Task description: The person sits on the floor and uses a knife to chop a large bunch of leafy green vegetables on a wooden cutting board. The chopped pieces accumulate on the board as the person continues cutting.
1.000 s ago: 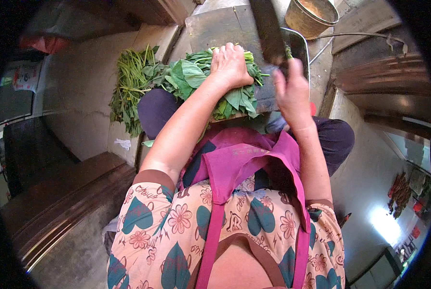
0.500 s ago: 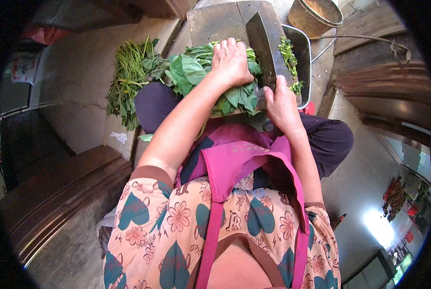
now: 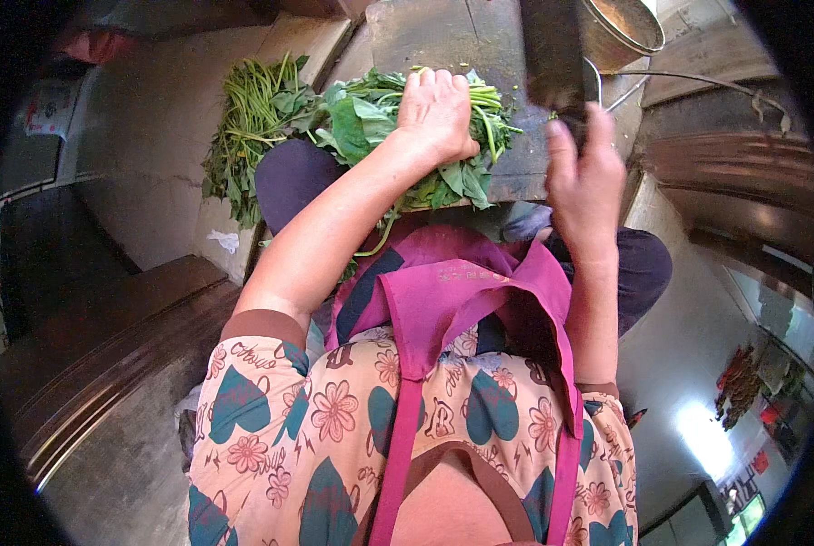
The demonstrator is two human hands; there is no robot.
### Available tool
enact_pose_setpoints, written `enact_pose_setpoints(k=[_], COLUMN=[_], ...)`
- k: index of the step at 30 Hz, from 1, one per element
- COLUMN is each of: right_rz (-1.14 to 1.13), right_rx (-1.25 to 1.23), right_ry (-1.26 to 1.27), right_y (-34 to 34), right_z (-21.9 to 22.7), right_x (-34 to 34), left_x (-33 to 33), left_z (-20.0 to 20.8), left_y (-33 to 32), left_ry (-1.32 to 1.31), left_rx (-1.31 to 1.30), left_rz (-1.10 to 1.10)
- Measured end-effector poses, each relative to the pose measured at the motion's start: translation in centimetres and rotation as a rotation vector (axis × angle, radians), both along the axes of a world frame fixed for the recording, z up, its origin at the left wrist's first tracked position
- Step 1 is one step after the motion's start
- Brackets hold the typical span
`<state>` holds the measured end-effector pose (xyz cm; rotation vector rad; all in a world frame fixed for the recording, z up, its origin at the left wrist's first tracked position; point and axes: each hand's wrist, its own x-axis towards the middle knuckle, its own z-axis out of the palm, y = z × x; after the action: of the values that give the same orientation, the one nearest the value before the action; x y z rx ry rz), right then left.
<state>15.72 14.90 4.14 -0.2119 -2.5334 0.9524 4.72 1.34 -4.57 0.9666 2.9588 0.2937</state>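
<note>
1. Closest in, a floral top and a magenta apron point(image 3: 443, 300) fill the lower frame, and both bare forearms run up from it toward the work.
2. The left hand point(image 3: 436, 114) lies palm-down on the bundle of leafy greens point(image 3: 371, 123), fingers curled over the stems — pinning them flat, it looks, so they sit firm under a blade.
3. The right hand point(image 3: 584, 173) is wrapped tight round the handle of a cleaver point(image 3: 552, 50), and the broad dark blade stands raised just right of the bundle, over the cut ends.
4. The hands are near each other but apart, with the greens' cut ends between them.
5. The greens rest on a worn chopping block point(image 3: 443, 36) at the knees, leaves spilling over its near edge.
6. Left of the block, a second heap of long-stemmed greens point(image 3: 252, 118) lies on the pale floor.
7. Farther right, a round metal basin point(image 3: 625, 27) sits beside the block.
8. Far left, a small pale printed sheet point(image 3: 48, 105) hangs on a surface; too blurred to tell more.
</note>
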Motion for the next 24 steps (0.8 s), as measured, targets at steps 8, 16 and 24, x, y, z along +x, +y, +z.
enact_pose_setpoints(k=[8, 16, 24], right_rz=[0.062, -0.069, -0.017], right_rx=[0.119, 0.135, -0.055], right_ry=[-0.28, 0.142, 0.052], right_y=[1.1, -0.5, -0.4], right_z=[-6.6, -4.0, -1.0], right_x=[-1.0, -0.4, -1.0], left_x=[-1.0, -1.0, -1.1], left_z=[1.2, 1.8, 2.0], left_y=[0.8, 0.4, 0.1], left_ry=[-0.152, -0.137, -0.152], left_rx=[-0.079, -0.103, -0.079], left_rz=[-0.015, -0.035, -0.071])
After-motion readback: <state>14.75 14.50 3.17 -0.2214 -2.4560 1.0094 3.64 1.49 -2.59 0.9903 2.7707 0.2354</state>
